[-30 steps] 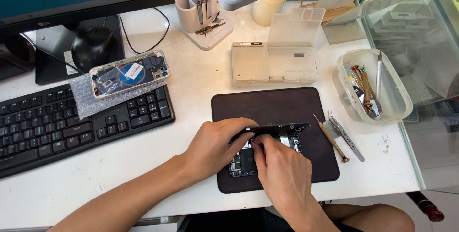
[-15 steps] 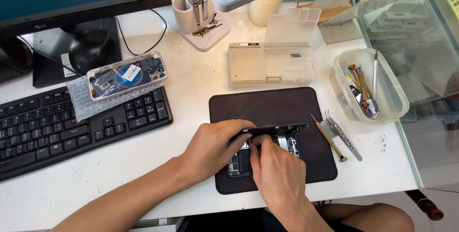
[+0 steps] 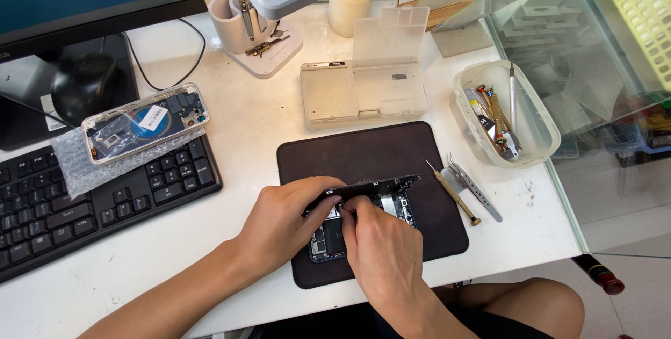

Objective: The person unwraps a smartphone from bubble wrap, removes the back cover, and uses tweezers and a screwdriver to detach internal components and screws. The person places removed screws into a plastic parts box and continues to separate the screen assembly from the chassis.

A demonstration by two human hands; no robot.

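Phone-repair workbench: work mat (image 3: 391, 154), screwdriver (image 3: 454, 197), tweezers (image 3: 474, 187), parts box (image 3: 363, 87).

Colours on the counter
White counter (image 3: 231, 143); dark brown mat (image 3: 377, 154); black keyboard (image 3: 84, 203); black opened phone (image 3: 349, 220); clear tub (image 3: 538, 126).
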